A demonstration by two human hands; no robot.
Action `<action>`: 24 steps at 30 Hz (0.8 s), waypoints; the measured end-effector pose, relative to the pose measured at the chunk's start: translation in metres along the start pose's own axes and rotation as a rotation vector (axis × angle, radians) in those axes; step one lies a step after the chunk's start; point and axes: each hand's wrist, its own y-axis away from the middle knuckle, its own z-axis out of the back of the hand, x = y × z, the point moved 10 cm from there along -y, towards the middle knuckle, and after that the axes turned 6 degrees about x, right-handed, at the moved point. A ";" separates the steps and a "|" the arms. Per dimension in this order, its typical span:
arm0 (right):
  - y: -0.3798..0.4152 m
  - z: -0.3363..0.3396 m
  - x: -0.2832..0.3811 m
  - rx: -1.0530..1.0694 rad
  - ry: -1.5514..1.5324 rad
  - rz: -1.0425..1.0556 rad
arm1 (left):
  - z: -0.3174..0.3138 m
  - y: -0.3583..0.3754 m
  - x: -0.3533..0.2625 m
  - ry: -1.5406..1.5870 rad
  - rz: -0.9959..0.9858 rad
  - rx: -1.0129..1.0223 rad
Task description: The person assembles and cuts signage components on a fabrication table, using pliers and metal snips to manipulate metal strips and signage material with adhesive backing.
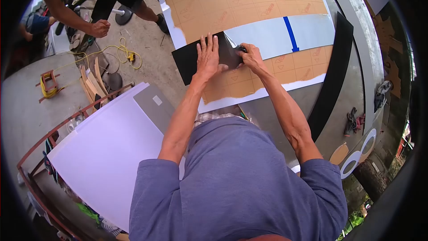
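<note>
- Across the grey worktable (347,89), a brown printed sheet (240,0) with white borders covers much of the surface near its left edge.
- Beside the worktable, at the left, a large white panel (107,147) lies well apart from both hands.
- Past the worktable's left edge, another person (67,11) stands with one arm reaching out.
- Toward the worktable's right edge, a long curved black strip (332,76) lies just beside the brown sheet's right edge.
- Over the brown sheet, a pale blue strip (263,38) runs from the black piece toward the right edge.
- At the brown sheet's left edge, the black piece (185,60) lies flat, one end jutting past that edge.
- On the black piece, the left hand (206,60) presses palm down, fingers spread slightly, gripping nothing.
- By the right end of the black piece, the right hand (253,58) is closed around a small dark tool.
- Across the pale blue strip runs a narrow blue band (291,33).
- Between thumb and fingers of the right hand, the small dark tool (241,48) is mostly hidden.
</note>
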 end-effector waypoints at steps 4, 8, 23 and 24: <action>-0.005 0.019 -0.027 0.013 -0.224 -0.049 | -0.006 -0.006 -0.005 -0.095 0.065 0.062; -0.007 0.040 -0.023 0.091 -0.412 -0.113 | -0.008 -0.005 -0.006 -0.137 0.100 0.103; -0.029 0.170 -0.066 -0.086 -0.593 -0.172 | -0.003 -0.004 -0.008 -0.138 0.094 0.118; -0.031 0.180 -0.070 -0.107 -0.602 -0.164 | -0.003 -0.004 -0.007 -0.133 0.087 0.112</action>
